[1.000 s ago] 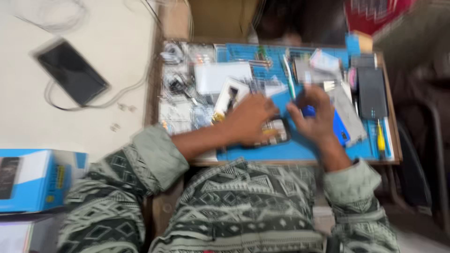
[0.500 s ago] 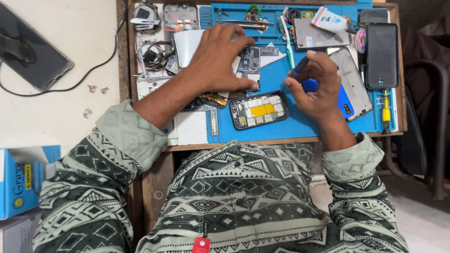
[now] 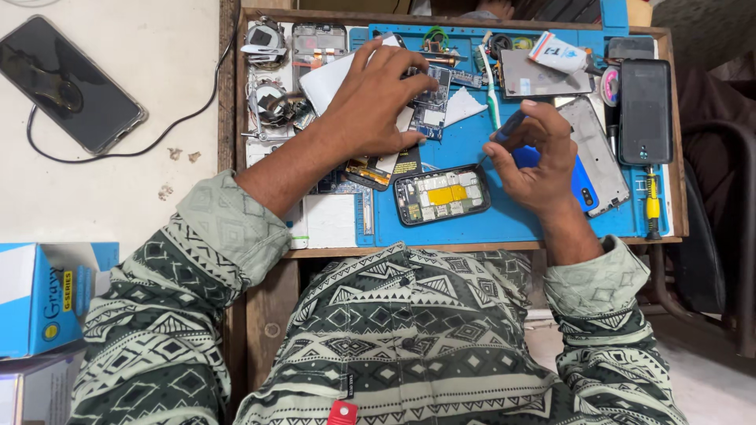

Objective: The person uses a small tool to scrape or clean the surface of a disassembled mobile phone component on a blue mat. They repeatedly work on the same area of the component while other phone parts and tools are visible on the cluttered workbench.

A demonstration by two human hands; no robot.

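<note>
Now screwdriver (image 3: 506, 131), tip down-left.

A wooden tray (image 3: 260, 142) with a raised rim sits at the centre, lined with a blue mat (image 3: 504, 224). At nine o'clock lies a pale, scuffed tabletop (image 3: 110, 189), where a dark phone (image 3: 69, 85) rests at ten o'clock with a black cable (image 3: 185, 126) curling from it. A blue and white box (image 3: 39, 295) stands at eight o'clock. At three o'clock a dark chair frame (image 3: 720, 228) curves down over a grey floor (image 3: 709, 378) at four o'clock. The light is even and soft, with faint shadows.
</note>
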